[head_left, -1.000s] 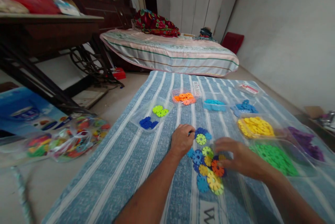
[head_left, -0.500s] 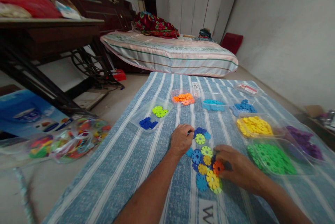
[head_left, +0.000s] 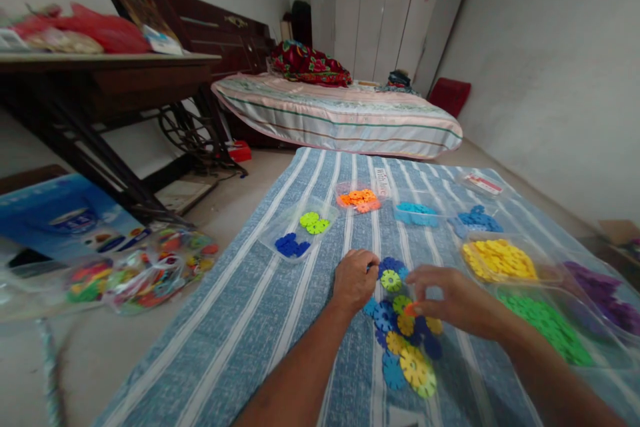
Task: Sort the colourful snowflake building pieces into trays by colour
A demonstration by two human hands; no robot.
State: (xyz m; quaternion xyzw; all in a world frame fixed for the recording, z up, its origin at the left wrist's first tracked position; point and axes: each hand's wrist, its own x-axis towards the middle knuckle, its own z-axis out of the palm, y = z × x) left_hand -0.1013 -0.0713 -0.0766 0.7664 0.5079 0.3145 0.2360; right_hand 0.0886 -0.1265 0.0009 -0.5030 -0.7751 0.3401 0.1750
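One bed (head_left: 345,114): far across the room, under a smooth sheet with thin green and brown stripes; it sits slightly lower in your view than half a second ago.
Striped cloth (head_left: 225,320): blue, coarse-looking weave with white bands, spread beneath your hands.
Clear tubs (head_left: 280,224): thin see-through plastic; the left one carries lime discs (head_left: 318,224) and dark blue pieces (head_left: 293,245), while on your right are yellow discs (head_left: 500,260) and, nearer, green discs (head_left: 545,320).
Your right hand (head_left: 453,297): raised over the right side of the pile, slightly blurred; half a second ago you had it lower, around the orange disc.
Your left hand (head_left: 355,277): at the same spot on the cloth, left of the pile, fingers curled in; whether they pinch anything, you cannot tell.
Loose pile (head_left: 415,366): flat plastic rounds with notched, flower-like edges, overlapping between your hands and toward the near side; deep blue discs (head_left: 433,347) now show where the orange one lay.
Orange disc (head_left: 411,309): pinched at your right thumb tip, lifted off the pile, turned nearly edge-on.
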